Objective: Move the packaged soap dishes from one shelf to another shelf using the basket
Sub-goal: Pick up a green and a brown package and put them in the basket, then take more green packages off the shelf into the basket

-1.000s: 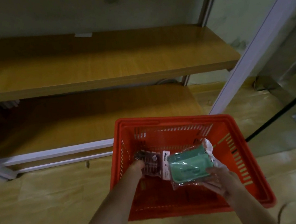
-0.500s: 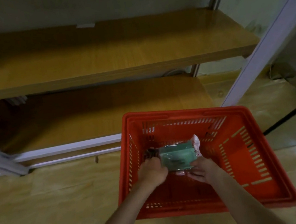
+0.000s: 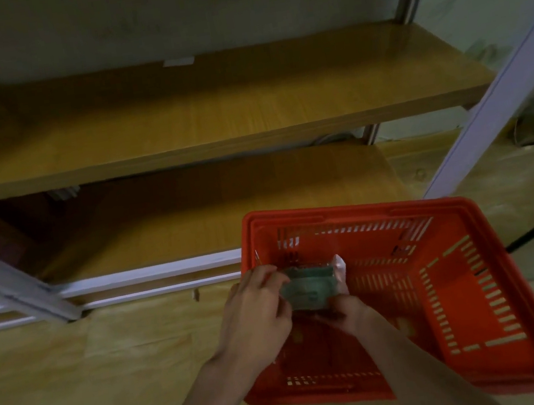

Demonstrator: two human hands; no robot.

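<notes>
Both your hands, left (image 3: 258, 314) and right (image 3: 351, 311), grip a crinkly green packet (image 3: 309, 288) over the slotted red basket (image 3: 460, 277) on glossy floor (image 3: 75, 369).

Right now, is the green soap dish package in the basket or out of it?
In: the green soap dish package is held by both hands inside the red basket, below its rim by the left wall.

Dim room w/ wooden shelves (image 3: 198, 122), tan floor (image 3: 75, 369), pale wall (image 3: 161, 13).
</notes>
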